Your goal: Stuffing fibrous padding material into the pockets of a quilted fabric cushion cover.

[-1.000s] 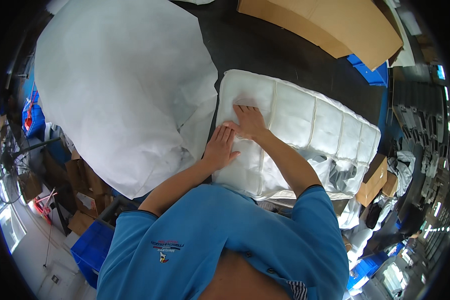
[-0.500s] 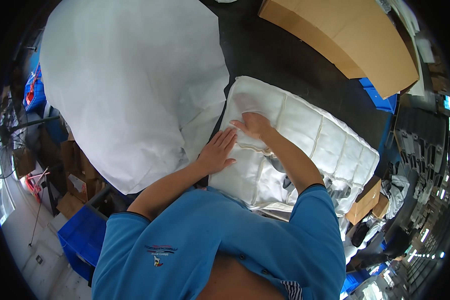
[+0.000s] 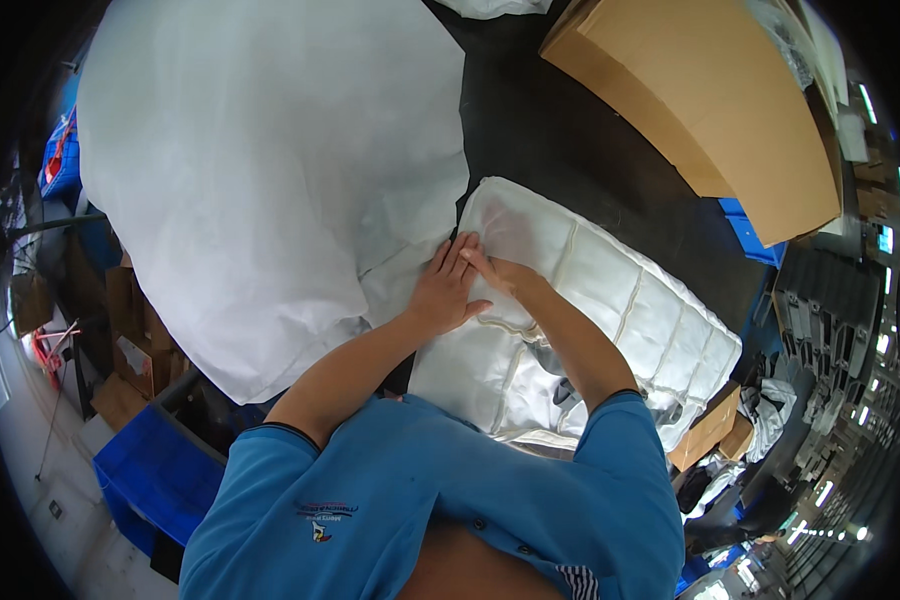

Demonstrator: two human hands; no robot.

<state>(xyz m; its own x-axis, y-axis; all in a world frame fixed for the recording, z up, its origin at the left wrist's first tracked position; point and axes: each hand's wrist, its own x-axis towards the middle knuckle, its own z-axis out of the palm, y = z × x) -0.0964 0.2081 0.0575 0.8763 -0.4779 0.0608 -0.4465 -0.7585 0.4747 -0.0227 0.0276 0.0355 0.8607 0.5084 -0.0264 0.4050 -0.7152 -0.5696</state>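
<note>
A white, sheer-faced fabric piece [image 3: 660, 318], stitched into several pocket-like sections with cream-edged openings, lies in front of me, slanting down to the right. My right hand [image 3: 508, 272] reaches into its far-left section. The fingers show only as a pinkish shade through the cloth, stretched out; the thumb stays outside, against the fingers of my left hand. Flat on the left edge of the same piece rests my left hand [image 3: 444, 292], its thumb spread and nothing held. Greyish contents [image 3: 567, 393] show through a section near my right forearm; their kind is unclear.
A large white sheet-like cover [image 3: 250, 170] bulges over the left side. The dark table [image 3: 590, 135] shows behind the fabric piece. At the far right stands a big cardboard box [image 3: 700, 110] beside a blue bin [image 3: 752, 232]. A blue crate [image 3: 155, 465] is low on the left.
My left hand has slid slightly up the edge, and its fingers now meet my right thumb. The view has shifted a little. My right hand's fingers remain beneath the sheer cloth.
</note>
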